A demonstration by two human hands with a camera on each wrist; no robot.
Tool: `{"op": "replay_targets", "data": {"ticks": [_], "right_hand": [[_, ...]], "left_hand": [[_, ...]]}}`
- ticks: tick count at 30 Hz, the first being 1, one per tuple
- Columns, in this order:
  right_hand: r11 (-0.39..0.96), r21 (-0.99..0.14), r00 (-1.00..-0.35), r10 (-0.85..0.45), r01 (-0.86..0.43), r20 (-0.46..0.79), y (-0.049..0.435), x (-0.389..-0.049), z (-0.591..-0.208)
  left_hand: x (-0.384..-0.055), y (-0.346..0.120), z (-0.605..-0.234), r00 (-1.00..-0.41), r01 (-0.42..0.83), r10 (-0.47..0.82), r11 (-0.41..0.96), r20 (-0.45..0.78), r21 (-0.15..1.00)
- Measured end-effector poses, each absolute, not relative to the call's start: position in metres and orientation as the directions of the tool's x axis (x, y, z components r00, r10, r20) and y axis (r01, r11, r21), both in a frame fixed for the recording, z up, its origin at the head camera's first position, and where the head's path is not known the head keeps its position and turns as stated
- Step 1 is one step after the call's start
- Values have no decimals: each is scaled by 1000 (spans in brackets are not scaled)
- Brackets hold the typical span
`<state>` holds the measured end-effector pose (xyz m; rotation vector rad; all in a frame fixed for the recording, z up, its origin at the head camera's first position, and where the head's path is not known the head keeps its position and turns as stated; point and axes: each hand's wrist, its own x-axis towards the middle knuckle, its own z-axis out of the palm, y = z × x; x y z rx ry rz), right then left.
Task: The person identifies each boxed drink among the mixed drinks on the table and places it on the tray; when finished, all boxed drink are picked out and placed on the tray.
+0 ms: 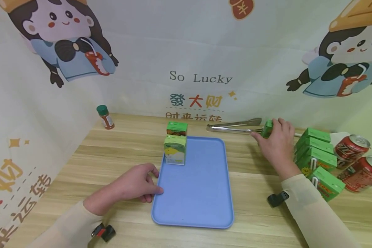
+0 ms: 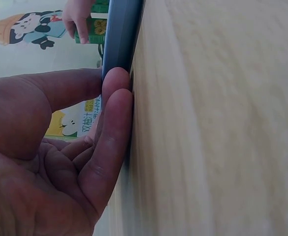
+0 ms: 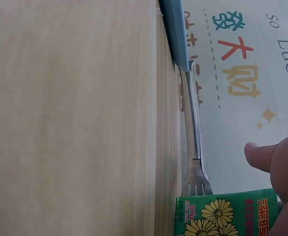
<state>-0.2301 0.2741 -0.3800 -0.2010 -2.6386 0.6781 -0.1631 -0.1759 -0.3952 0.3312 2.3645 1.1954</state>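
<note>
My left hand [image 1: 141,182] pinches the left rim of a blue tray [image 1: 201,186]. In the left wrist view, its thumb lies over the rim and fingertips sit beneath. Two small drink cartons stand by the tray's far-left corner: a pale green carton with yellow fruit [image 1: 175,150] and a darker green carton [image 1: 177,128] behind it. My right hand [image 1: 277,146] is at the back right around a green drink carton with yellow flowers [image 3: 222,214]. The thumb stands apart from this carton in the right wrist view; the other fingers are mostly hidden.
Metal tongs [image 1: 232,129] lie along the back wall, their tips beside the flower carton. Several green cartons [image 1: 319,156] stand in a row at right, with two red cans [image 1: 364,174] beyond them. A green-capped spice bottle [image 1: 106,117] stands at the back left.
</note>
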Motion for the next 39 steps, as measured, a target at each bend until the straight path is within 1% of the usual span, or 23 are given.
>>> {"op": "replay_targets", "data": {"ticks": [9, 18, 25, 39], "right_hand": [[867, -497, -898, 252, 43, 362, 274, -229, -380], [838, -543, -886, 292, 55, 361, 273, -229, -379], [813, -581, -883, 296, 34, 364, 275, -231, -378], [726, -685, -899, 337, 59, 281, 277, -231, -379]], "left_hand": [[-165, -176, -395, -862, 3, 407, 598, -301, 801], [-165, -176, -395, -863, 3, 409, 594, -298, 805], [-164, -176, -395, -864, 6, 408, 595, -295, 803], [-164, -176, -396, -864, 15, 410, 599, -291, 801]]}}
